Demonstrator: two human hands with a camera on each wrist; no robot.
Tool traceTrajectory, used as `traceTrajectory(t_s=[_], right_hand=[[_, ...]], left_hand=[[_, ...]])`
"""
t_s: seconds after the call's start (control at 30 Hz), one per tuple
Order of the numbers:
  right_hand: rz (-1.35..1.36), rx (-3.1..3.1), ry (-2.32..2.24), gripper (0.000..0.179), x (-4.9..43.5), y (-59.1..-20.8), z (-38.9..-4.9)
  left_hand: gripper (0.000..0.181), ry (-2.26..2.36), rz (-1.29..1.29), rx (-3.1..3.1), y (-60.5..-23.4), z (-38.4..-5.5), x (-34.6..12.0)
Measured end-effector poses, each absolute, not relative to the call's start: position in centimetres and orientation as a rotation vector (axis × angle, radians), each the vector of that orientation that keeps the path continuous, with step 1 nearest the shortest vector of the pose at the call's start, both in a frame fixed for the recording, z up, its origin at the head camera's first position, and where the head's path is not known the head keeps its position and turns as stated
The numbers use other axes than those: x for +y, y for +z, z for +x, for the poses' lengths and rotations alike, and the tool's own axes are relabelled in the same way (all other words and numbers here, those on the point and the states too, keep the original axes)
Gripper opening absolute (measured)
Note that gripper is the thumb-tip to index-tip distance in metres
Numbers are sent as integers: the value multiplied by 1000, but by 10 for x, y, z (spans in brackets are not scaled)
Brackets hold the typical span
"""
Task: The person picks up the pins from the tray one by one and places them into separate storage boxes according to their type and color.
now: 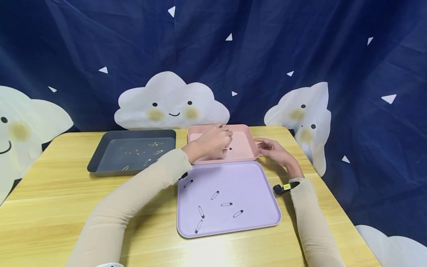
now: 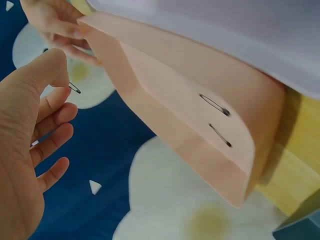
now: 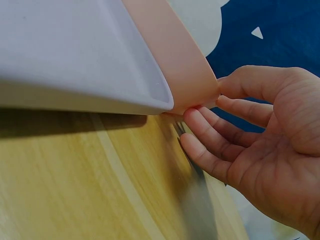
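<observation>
Over the pink tray (image 1: 238, 158), my left hand (image 1: 213, 142) pinches a small safety pin (image 2: 74, 88) with a dark end between thumb and forefinger. The other fingers are loosely bent. Inside the pink tray lie two black-headed safety pins (image 2: 214, 105). My right hand (image 1: 271, 150) rests its extended fingertips (image 3: 194, 145) against the tray's right side, near the corner, as the right wrist view shows. Nearer to me, a lilac tray (image 1: 247, 185) carries several black-headed safety pins (image 1: 226, 204) scattered about.
A dark grey tray (image 1: 113, 152) stands at the left with several gold-coloured pins (image 1: 146, 162) in it. All three trays sit on a wooden table (image 1: 60, 200). Behind hangs a navy curtain (image 1: 200, 37) printed with clouds. The lilac tray's far edge adjoins the pink tray.
</observation>
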State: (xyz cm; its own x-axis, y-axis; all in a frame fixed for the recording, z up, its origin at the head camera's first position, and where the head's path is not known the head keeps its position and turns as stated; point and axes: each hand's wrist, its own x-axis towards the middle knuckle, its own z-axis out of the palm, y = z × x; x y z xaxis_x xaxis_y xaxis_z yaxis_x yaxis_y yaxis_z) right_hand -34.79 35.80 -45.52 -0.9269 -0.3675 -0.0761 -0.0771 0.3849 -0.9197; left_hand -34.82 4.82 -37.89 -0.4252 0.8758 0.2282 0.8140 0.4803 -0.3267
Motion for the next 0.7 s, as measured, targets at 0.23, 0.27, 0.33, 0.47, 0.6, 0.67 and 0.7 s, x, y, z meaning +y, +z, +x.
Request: traceTrajectory(t_s=[0.23,0.27,0.33,0.47,0.6,0.67,0.7], right_hand=[[-402,2377,-1564,54,359,-457,-348],[-402,2378,-1565,54,358,-457,-348],[-401,2381,-1562,54,358,-457,-348],[-402,2381,-1557,55,359,-458,-349],[-413,2384,-1563,54,359,-459,-349],[-424,2389,-1565,54,359,-459,-350],[-428,2392,-1569,54,359,-460,-350]], left_hand=[[11,227,-1343,-2430,-383,-366,39],[11,221,-1336,-2443,-384,-368,38],[12,225,-1323,-2473,-387,-373,35],[11,238,-1305,-2524,-391,-378,31],[10,227,-1294,-2551,-395,-380,27],[11,228,-1285,-2550,-397,-380,26],[11,232,-1281,-2548,-398,-379,25]])
